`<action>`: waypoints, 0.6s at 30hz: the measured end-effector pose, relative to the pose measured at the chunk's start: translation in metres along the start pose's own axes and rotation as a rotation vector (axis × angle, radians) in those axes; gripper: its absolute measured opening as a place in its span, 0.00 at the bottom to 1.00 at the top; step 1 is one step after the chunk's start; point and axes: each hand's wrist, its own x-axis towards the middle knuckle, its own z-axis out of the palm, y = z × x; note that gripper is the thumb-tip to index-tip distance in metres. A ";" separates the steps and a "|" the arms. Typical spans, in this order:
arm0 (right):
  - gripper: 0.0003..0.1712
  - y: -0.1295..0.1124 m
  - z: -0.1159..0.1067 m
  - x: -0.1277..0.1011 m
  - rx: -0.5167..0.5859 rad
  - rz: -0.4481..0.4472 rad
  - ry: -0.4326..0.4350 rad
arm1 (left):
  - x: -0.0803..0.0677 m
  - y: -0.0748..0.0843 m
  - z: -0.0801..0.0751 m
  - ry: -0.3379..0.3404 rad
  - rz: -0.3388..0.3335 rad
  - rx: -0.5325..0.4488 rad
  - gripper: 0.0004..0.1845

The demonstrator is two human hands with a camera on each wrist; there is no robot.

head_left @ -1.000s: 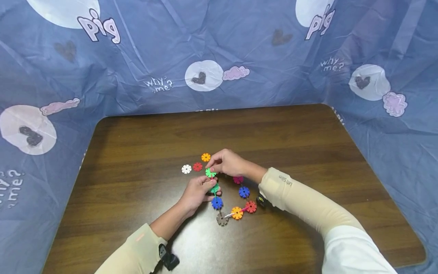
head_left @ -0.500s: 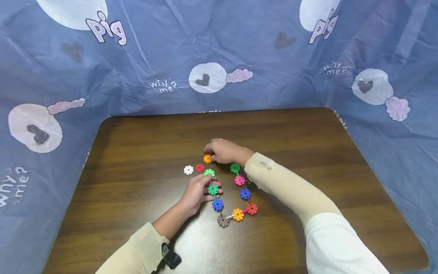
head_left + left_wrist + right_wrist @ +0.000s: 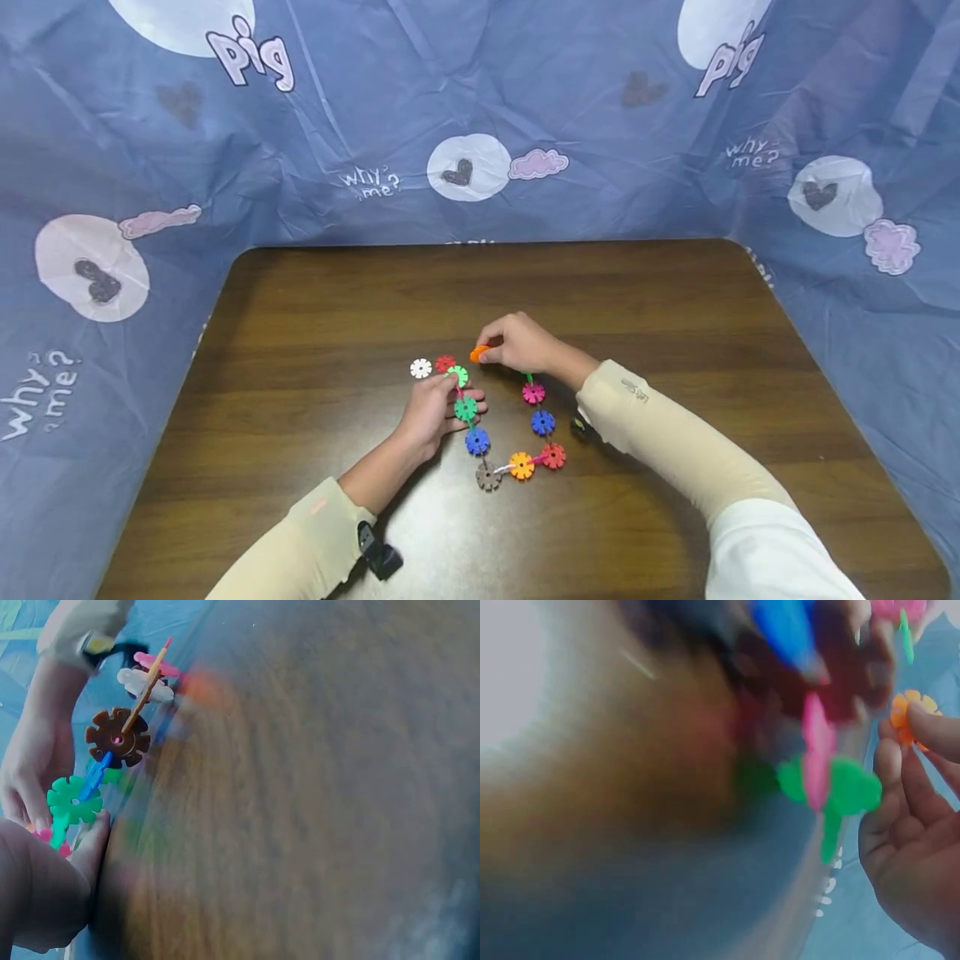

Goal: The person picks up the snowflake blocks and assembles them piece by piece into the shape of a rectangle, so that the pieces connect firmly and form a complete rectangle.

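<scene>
My right hand [image 3: 517, 342] pinches an orange notched plastic disc [image 3: 480, 354] between thumb and fingers, above the far side of the table. The right wrist view shows the same orange disc [image 3: 909, 716] at the fingertips. My left hand [image 3: 435, 417] grips a light green notched disc [image 3: 457, 377], the end piece of a linked chain. From it the chain runs through a green disc [image 3: 466, 408], a blue disc [image 3: 477, 442] and a grey-brown disc [image 3: 489, 476], then an orange one [image 3: 522, 466] and a red one [image 3: 553, 456]. Its far end is partly hidden behind my right hand.
A loose white disc [image 3: 421, 368] and a red disc [image 3: 446, 363] lie just beyond my left hand. The chain's right side has another blue disc [image 3: 543, 422] and a pink disc [image 3: 533, 392]. The wooden table [image 3: 300, 333] meets a blue printed curtain [image 3: 337, 100].
My right hand has left the light green disc, taken the orange disc off the table and brought it to the right. My left hand keeps its grip on the chain's end.
</scene>
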 end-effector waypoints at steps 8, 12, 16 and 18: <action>0.02 0.001 0.010 -0.027 -0.007 -0.100 0.128 | -0.001 0.001 0.006 0.041 -0.004 0.023 0.12; 0.02 0.000 0.013 -0.032 -0.044 -0.093 0.148 | 0.000 0.000 0.010 0.061 -0.001 0.015 0.09; 0.02 -0.001 0.014 -0.036 -0.052 -0.097 0.163 | 0.001 -0.001 0.013 0.076 0.017 0.007 0.07; 0.02 -0.001 0.014 -0.038 -0.067 -0.097 0.174 | 0.002 -0.001 0.015 0.077 0.022 0.005 0.07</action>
